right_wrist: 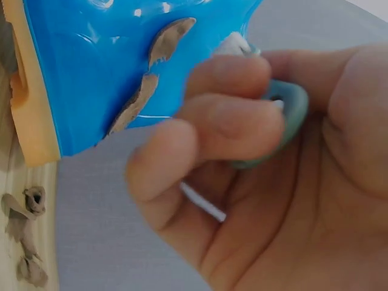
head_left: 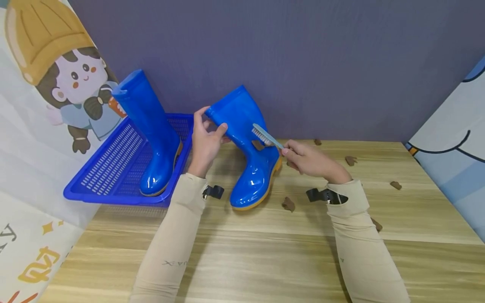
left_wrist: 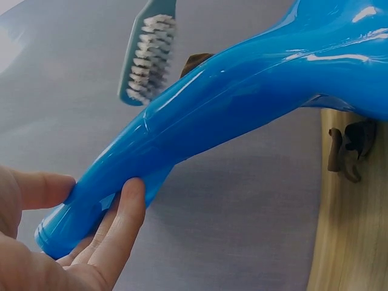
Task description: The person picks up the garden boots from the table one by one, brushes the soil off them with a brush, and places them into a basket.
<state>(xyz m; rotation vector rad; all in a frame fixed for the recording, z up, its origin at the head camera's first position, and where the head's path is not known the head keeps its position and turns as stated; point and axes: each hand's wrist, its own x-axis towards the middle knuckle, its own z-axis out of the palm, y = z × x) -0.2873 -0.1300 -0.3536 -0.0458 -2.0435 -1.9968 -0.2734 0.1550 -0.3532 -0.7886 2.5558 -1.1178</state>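
Note:
A shiny blue rain boot (head_left: 251, 181) with a yellow sole stands tilted on the table, its shaft leaning left. My left hand (head_left: 206, 143) grips the shaft near the top rim, thumb on one side and fingers on the other. In my right hand (head_left: 312, 159) is the handle of a light blue-green brush (left_wrist: 128, 76). Its white bristles face the back of the boot, close to the shaft above the heel. Strips of brown mud (right_wrist: 171, 39) cling there, seen in the right wrist view.
To the left, a second blue rain boot (head_left: 153, 130) stands in a blue plastic basket (head_left: 81, 195). Several brown clumps (head_left: 288, 204) lie scattered over the wooden table (head_left: 257, 261). A grey panel (head_left: 303, 63) rises behind, with printed sheets at both sides.

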